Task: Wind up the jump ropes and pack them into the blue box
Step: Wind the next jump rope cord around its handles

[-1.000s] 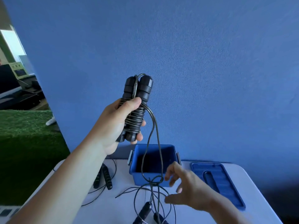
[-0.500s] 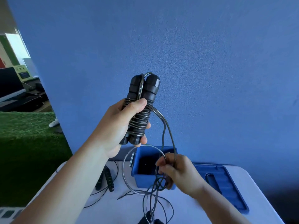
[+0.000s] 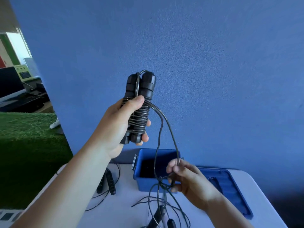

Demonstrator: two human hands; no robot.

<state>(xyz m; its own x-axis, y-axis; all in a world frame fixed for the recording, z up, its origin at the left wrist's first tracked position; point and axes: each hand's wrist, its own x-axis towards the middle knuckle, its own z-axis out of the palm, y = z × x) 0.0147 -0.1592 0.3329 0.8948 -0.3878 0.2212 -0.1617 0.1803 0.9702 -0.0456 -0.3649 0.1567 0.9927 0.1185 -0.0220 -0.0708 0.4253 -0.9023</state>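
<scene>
— Three jump ropes, by my count. On your far left the first jump rope (image 3: pixel 107 182) lies on the desk (image 3: pixel 125 214), its two black handles side by side and its cord trailing around them.

— Next comes your left hand (image 3: pixel 118 127), raised above the desk. It holds the second jump rope (image 3: pixel 141 117): two handles upright and touching, with cord wound many times round their middle.

— Your fingers (image 3: pixel 145 138) there curl right round the pair, tips showing on the far side. Your thumb presses across the top coils.

— One blue box (image 3: pixel 146 185) stands open on the desk, below that hand and a little to its right. Its inside is too dark to read.

— The loose cord (image 3: pixel 162 127) drops in two strands from the bundle, passing in front of the box, down to your right hand (image 3: pixel 190 180).

— Those fingers (image 3: pixel 175 168) are bent in and pinch one strand. A small tangle of cord hangs at their tips.

— The third jump rope (image 3: pixel 158 216) lies on the desk at the near edge, below that hand, with its handles partly cut off by the frame.

— Last, one blue lid (image 3: pixel 230 188) lies flat on the desk, just right of the box.
</scene>
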